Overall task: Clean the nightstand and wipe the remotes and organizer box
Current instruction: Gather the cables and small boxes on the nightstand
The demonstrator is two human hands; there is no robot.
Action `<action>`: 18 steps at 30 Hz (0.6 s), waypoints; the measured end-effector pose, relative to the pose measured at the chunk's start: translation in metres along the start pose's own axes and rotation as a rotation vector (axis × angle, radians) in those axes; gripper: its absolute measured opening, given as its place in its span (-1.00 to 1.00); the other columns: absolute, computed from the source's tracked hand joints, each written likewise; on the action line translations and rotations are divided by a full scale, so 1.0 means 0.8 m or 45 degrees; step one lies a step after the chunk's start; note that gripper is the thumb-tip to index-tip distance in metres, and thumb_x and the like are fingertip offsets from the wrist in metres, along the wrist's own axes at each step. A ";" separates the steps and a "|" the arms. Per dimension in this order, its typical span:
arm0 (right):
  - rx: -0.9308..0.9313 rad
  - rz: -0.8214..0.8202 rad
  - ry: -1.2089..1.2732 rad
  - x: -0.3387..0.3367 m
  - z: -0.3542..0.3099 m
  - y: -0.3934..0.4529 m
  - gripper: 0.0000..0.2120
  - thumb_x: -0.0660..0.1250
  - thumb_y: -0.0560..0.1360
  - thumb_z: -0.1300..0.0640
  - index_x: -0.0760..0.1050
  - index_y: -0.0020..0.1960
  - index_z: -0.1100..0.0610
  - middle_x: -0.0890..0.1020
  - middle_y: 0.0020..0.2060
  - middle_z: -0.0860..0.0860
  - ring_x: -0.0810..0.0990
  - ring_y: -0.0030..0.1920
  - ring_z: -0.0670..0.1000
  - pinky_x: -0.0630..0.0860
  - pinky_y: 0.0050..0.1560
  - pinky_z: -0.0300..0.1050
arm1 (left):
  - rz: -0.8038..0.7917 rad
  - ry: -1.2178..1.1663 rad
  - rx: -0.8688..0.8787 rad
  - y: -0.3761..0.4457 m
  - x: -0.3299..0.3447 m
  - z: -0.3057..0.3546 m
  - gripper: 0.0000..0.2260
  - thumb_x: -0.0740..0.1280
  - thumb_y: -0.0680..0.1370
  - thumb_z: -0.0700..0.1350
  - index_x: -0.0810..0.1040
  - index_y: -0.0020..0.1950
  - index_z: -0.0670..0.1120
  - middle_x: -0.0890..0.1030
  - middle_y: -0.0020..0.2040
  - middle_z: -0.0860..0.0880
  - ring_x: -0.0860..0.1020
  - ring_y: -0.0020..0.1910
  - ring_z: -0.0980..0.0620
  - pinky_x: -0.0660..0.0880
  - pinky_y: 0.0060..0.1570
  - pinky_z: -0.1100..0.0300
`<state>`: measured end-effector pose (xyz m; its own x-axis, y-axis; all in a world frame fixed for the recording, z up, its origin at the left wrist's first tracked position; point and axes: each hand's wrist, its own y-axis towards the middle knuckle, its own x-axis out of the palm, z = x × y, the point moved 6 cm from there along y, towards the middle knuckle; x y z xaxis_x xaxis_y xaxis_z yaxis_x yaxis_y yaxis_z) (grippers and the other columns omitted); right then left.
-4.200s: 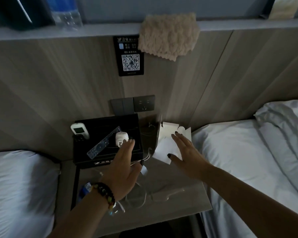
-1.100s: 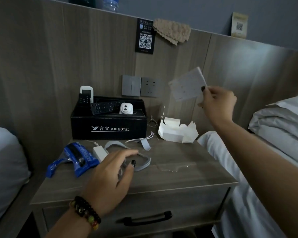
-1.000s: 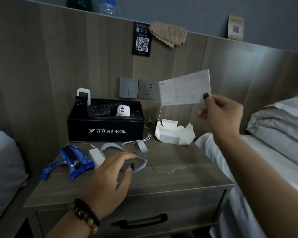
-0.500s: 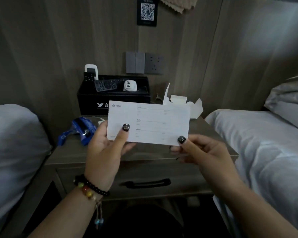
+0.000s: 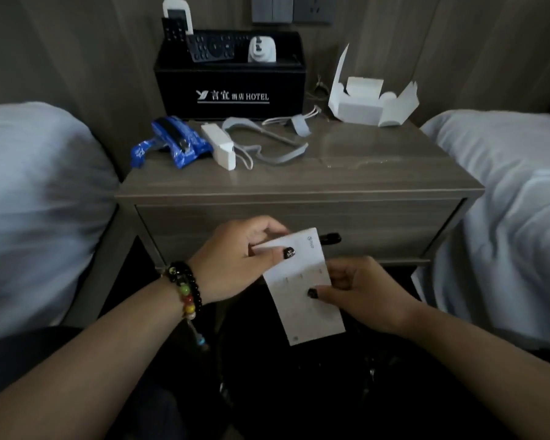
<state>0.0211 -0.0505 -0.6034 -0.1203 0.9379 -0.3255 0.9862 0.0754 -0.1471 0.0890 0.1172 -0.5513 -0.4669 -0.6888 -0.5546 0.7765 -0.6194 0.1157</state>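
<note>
**A:** Where is that white card now?

**B:** Down in front of the drawer, low over my lap. A moment ago I held it up flat between both hands, reading height; now the paper card [image 5: 302,287] is turned on end and tilted. My left hand [image 5: 235,258] pinches its upper edge, thumb on the face, and my right hand [image 5: 362,293] pinches the lower right side. It looks to me as if I am about to fold it or throw it away.

**A:** So it is off the table?

**B:** Yes. It lay by the opened white carton [image 5: 370,104] a few seconds back; my right hand lifted it from there. That is one piece of clutter gone from the nightstand [image 5: 299,182], nothing more.

**A:** What is left up there?

**B:** The carton at the back right, the blue wrapper [image 5: 175,141] at the left, the white adapter [image 5: 221,146] just beside it, and the grey strap [image 5: 267,144] looped across the middle. The black organizer box [image 5: 232,93] stands at the back against the wall, with the remotes [image 5: 204,46] sticking out of it and a white plug [image 5: 261,50] beside them.

**A:** And the wiping?

**B:** Not begun, I judge. Both hands are busy with the card, and I see no cloth in view here.
</note>
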 end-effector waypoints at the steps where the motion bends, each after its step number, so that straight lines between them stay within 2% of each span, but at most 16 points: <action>1: 0.040 0.023 -0.044 0.008 0.017 0.002 -0.83 0.40 0.50 0.34 0.66 0.05 0.18 0.74 -0.04 0.01 0.71 -0.02 -0.04 0.65 0.03 -0.07 | 0.027 0.081 0.007 -0.004 0.000 -0.002 -0.84 0.38 0.54 -0.12 0.55 0.10 0.06 0.70 -0.06 0.13 0.63 -0.08 0.23 0.55 -0.03 0.23; 3: 0.041 0.068 -0.229 0.022 0.049 0.010 -0.88 0.41 0.49 0.29 0.68 0.00 0.21 0.74 -0.07 0.08 0.71 -0.02 0.03 0.63 0.06 0.06 | 0.108 0.190 0.018 -0.009 -0.008 -0.005 -0.78 0.38 0.54 -0.08 0.52 0.17 0.08 0.68 -0.03 0.19 0.61 -0.05 0.26 0.53 0.00 0.31; 5: 0.020 0.019 -0.451 0.040 0.072 0.020 -0.92 0.41 0.49 0.23 0.65 -0.07 0.24 0.71 -0.14 0.15 0.69 -0.05 0.10 0.59 0.02 0.14 | 0.192 0.225 0.013 -0.013 -0.019 -0.007 -0.76 0.37 0.54 -0.07 0.51 0.19 0.09 0.67 -0.01 0.19 0.61 -0.03 0.26 0.50 0.00 0.39; 8: 0.047 -0.072 -0.560 0.062 0.099 0.034 -0.90 0.41 0.49 0.19 0.61 -0.14 0.23 0.69 -0.19 0.14 0.66 -0.10 0.12 0.58 -0.07 0.00 | 0.328 0.272 0.034 -0.016 -0.040 -0.007 -0.77 0.37 0.54 -0.09 0.52 0.19 0.07 0.66 -0.03 0.19 0.61 -0.01 0.25 0.48 -0.01 0.45; 10: 0.073 -0.097 -0.586 0.069 0.108 0.041 -0.94 0.42 0.50 0.21 0.64 -0.11 0.20 0.70 -0.18 0.11 0.66 -0.14 0.05 0.53 -0.15 -0.16 | 0.427 0.298 0.053 -0.017 -0.057 -0.006 -0.78 0.37 0.54 -0.11 0.54 0.18 0.05 0.67 -0.04 0.15 0.62 -0.02 0.22 0.51 0.00 0.41; 13: 0.118 -0.045 -0.578 0.065 0.111 0.048 -0.88 0.36 0.52 0.31 0.66 0.00 0.21 0.72 -0.13 0.13 0.68 -0.19 -0.04 0.50 -0.19 -0.45 | 0.596 0.305 0.118 -0.018 -0.086 -0.003 -0.83 0.35 0.55 -0.12 0.56 0.14 0.02 0.68 -0.09 0.14 0.67 -0.09 0.12 0.60 0.02 0.07; 15: 0.111 0.014 -0.601 0.054 0.095 0.050 -0.86 0.34 0.52 0.32 0.65 0.00 0.20 0.73 -0.15 0.13 0.70 -0.20 -0.02 0.54 -0.14 -0.40 | 0.690 0.261 0.143 -0.017 -0.104 -0.004 -0.86 0.33 0.56 -0.14 0.57 0.10 0.00 0.68 -0.13 0.14 0.68 -0.14 0.12 0.61 -0.02 0.01; 18: 0.034 0.077 -0.589 0.026 0.041 0.050 -0.84 0.33 0.52 0.33 0.65 -0.03 0.14 0.72 -0.18 0.05 0.70 -0.20 -0.06 0.60 -0.05 -0.26 | 0.806 0.172 0.156 -0.009 -0.129 -0.008 -0.88 0.30 0.55 -0.17 0.58 0.04 0.00 0.67 -0.16 0.11 0.67 -0.15 0.21 0.60 0.00 0.13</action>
<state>0.0543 -0.0388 -0.6471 -0.1064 0.6905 -0.7154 0.9905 0.0107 -0.1369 0.1342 0.1946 -0.5001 0.1281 -0.8857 -0.4463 0.8262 -0.1536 0.5420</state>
